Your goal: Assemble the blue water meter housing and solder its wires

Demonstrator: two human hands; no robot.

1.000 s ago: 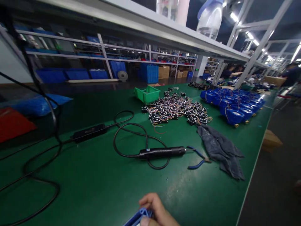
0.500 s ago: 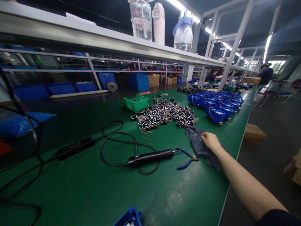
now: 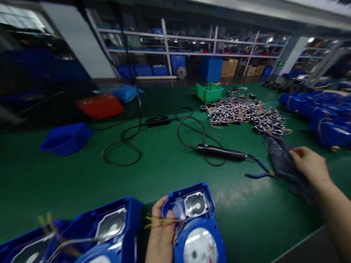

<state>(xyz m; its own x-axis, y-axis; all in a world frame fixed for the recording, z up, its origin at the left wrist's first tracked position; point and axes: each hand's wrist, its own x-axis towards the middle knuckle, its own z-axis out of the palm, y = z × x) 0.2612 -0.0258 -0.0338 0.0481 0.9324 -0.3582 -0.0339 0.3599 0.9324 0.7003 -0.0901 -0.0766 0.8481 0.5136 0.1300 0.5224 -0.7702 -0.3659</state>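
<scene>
Hands split: your left hand (image 3: 160,233) has its grip closed on a blue meter housing (image 3: 196,223) at the near edge of the green worktop (image 3: 164,164); your right hand (image 3: 309,164) clutches a grey rag (image 3: 282,160) far right, just beside blue-handled pliers (image 3: 259,171) and a black electric screwdriver (image 3: 221,152).

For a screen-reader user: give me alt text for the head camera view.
Left hand holds an open blue meter housing with loose wires; right hand grips a grey cloth on a green workbench, near blue-handled pliers.
</scene>
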